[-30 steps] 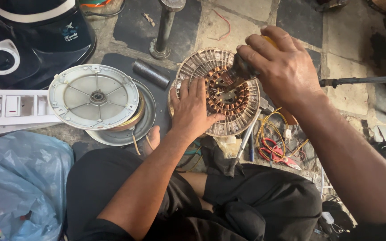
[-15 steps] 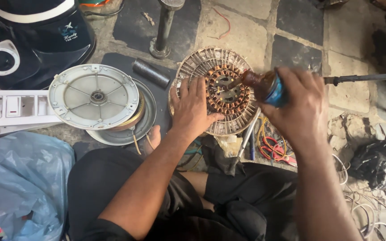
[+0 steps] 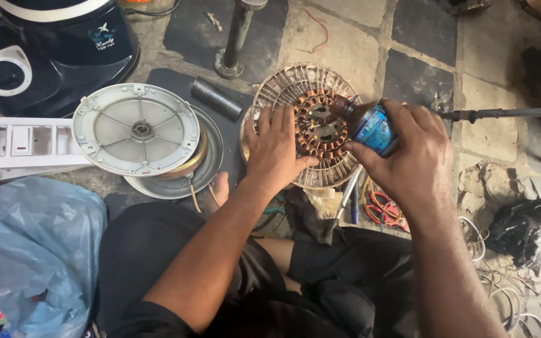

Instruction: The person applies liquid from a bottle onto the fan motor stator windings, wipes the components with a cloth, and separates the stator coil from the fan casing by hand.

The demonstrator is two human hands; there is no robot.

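Right hand (image 3: 417, 156) tips a gripped brown bottle (image 3: 364, 125) over the stator (image 3: 311, 125); left hand (image 3: 275, 150) lies flat on it

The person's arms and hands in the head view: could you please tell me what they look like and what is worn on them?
Both forearms are bare, with no sleeves reaching them. The left hand and right hand wear no gloves, and no rings, watch or bracelet can be seen. Fingernails are short. No markings show. Dark clothing covers the lap below the arms.

We lose the stator's (image 3: 320, 125) left rim under our left hand (image 3: 277, 150); the bottle (image 3: 370, 128) body hides inside our right hand (image 3: 411, 156), and the blue bag (image 3: 26, 250) runs off-frame.
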